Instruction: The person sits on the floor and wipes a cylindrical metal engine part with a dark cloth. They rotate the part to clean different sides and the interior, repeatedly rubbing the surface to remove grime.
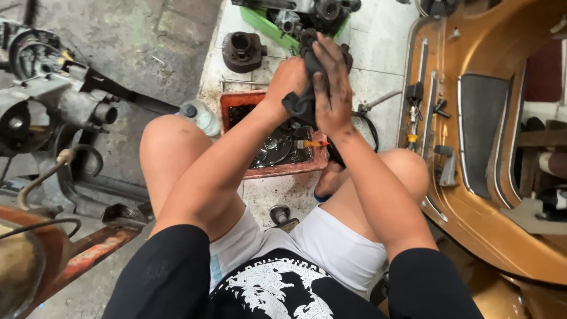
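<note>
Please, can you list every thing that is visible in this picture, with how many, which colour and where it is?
dark rag: one, black and greasy, held between both hands
tray: one, orange-red, on the floor between the knees, with oily metal parts in it
screwdriver: one, orange handle, lying in the tray
cylinder part: one, dark metal, on the tiles beyond the tray
green bin: one, top centre, holding engine parts
engine block: one, grey, at left
scooter body: one, gold-brown, at right
left hand: one, grimy, gripping the rag
right hand: one, grimy, fingers over the rag
</note>
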